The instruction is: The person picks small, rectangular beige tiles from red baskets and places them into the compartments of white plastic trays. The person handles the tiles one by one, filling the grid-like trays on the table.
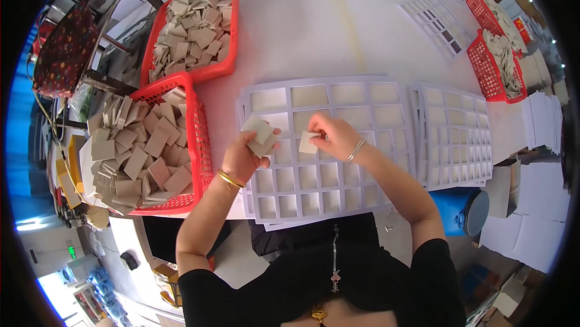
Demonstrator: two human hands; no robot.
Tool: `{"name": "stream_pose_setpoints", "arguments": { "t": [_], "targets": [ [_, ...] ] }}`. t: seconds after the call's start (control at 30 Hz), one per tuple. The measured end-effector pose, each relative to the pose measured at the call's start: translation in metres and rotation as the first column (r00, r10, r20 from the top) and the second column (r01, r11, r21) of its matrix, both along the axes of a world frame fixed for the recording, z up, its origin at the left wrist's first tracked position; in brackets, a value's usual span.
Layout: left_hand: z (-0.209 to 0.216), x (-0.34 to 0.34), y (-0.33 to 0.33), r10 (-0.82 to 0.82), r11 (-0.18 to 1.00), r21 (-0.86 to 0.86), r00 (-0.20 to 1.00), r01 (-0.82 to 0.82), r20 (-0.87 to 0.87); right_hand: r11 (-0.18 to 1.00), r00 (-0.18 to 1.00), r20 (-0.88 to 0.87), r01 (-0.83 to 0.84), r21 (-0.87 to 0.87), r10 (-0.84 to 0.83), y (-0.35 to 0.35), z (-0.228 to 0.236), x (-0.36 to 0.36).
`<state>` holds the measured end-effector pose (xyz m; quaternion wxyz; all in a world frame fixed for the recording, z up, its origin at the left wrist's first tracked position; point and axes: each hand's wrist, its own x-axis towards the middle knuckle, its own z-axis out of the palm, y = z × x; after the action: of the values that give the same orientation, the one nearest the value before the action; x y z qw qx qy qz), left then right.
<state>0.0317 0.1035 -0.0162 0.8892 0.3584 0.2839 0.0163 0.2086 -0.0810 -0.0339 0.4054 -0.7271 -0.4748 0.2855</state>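
Observation:
In my left hand (pixel 244 155) is a small stack of flat beige square pieces (pixel 258 131), held between the thumb and curled fingers. My right hand (pixel 337 138) pinches one smaller, paler square piece (pixel 309 142) by its right side. Both hands are above a white grid tray (pixel 331 94) with rows of square and rectangular compartments. Many of its compartments show pale beige bottoms or inserts; I cannot tell which. Beneath this tray, the offset edges of at least one more stick out.
At left, a red plastic basket (pixel 198 146) is heaped with loose beige pieces (pixel 142 146); a second red basket (pixel 232 31) stands behind it. More grid trays (pixel 423 146) lie to the right. Red baskets (pixel 481 64) stand far right, and a blue drum (pixel 450 209) below the table edge.

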Motion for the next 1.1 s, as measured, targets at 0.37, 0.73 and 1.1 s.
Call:
{"name": "stream_pose_setpoints", "arguments": {
  "t": [0.37,0.73,1.1],
  "targets": [
    [-0.021,-0.027,-0.05,0.104,0.907,0.416,0.993,-0.072,-0.055,0.994,0.966,0.234,-0.105,-0.019,0.106,0.01,-0.02,-0.008],
    [-0.017,-0.003,-0.068,-0.006,0.819,0.573,0.999,0.029,-0.041,0.988,0.959,-0.262,-0.078,0.134,0.111,0.007,0.031,-0.011],
    [-0.02,-0.012,-0.062,-0.152,0.886,0.452,0.986,0.105,0.069,1.0,0.982,0.186,-0.023,-0.001,0.023,-0.038,-0.016,0.025]
  ]
}}
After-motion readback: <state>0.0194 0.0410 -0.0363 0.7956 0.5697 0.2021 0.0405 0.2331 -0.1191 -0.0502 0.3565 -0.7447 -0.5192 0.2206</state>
